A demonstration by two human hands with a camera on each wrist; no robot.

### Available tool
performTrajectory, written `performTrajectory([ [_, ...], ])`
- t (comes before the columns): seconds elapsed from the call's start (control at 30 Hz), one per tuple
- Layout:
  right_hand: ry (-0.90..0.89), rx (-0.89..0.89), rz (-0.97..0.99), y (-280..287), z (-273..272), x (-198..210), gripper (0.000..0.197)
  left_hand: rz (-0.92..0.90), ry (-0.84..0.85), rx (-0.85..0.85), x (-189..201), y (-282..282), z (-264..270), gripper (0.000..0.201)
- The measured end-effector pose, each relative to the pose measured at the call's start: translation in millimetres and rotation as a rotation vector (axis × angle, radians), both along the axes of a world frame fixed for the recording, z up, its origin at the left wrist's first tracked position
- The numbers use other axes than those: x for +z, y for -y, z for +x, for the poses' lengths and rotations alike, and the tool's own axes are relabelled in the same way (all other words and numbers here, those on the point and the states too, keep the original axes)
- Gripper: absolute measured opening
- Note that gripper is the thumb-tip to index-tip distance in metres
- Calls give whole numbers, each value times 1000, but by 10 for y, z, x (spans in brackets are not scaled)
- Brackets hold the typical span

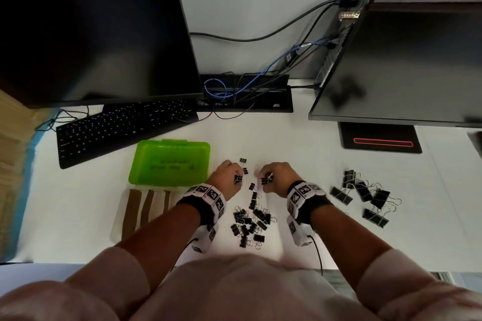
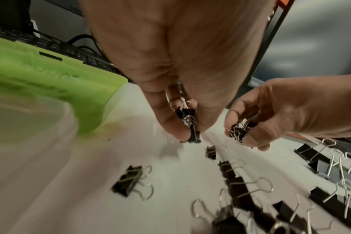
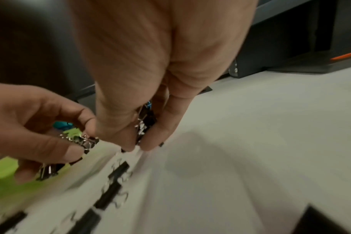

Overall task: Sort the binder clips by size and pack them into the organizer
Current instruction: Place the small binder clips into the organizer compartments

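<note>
My left hand (image 1: 229,174) is curled around a bunch of small black binder clips (image 2: 187,120) just above the white desk. Close to its right, my right hand (image 1: 273,177) pinches another cluster of small clips (image 2: 238,131), also seen between its fingertips in the right wrist view (image 3: 143,126). A few small clips (image 1: 252,191) lie loose between the hands. A pile of small and medium clips (image 1: 250,224) sits nearer me, between my wrists. Large clips (image 1: 365,195) are grouped at the right. The organizer (image 1: 146,206) stands left of my left wrist, its green lid (image 1: 170,163) open.
A black keyboard (image 1: 122,128) lies behind the organizer under a dark monitor (image 1: 91,34). A second monitor (image 1: 401,60) and its stand (image 1: 379,139) are at the back right. Cables (image 1: 247,86) run into a slot at the back of the desk (image 1: 300,143).
</note>
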State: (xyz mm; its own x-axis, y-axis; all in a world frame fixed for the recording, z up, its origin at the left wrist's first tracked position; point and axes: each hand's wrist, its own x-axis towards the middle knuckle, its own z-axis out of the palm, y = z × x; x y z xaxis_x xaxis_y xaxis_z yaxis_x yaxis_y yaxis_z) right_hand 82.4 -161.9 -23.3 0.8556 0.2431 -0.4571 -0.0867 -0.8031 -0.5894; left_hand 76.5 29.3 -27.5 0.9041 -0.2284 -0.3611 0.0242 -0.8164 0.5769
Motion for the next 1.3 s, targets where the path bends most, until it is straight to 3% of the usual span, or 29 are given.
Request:
performTrajectory([
  [0.33, 104, -93, 199, 6, 104, 369, 24, -103, 167, 75, 380, 70, 5, 23],
  [0.53, 142, -1, 259, -362, 97, 581, 25, -99, 222, 180, 557, -146, -190, 24],
  [0.7, 152, 132, 268, -866, 39, 732, 27, -86, 262, 285, 653, -625, -426, 25],
  [0.93, 173, 306, 292, -1933, -79, 829, 28, -15, 283, 456, 696, -1713, -789, 26],
  [1.13, 145, 403, 259, -2749, -134, 799, 29, -63, 206, 603, 541, -2482, -1089, 22],
  [1.3, 106, 435, 176, -3198, -125, 708, 29, -150, 135, 632, 326, -2726, -1257, 22],
])
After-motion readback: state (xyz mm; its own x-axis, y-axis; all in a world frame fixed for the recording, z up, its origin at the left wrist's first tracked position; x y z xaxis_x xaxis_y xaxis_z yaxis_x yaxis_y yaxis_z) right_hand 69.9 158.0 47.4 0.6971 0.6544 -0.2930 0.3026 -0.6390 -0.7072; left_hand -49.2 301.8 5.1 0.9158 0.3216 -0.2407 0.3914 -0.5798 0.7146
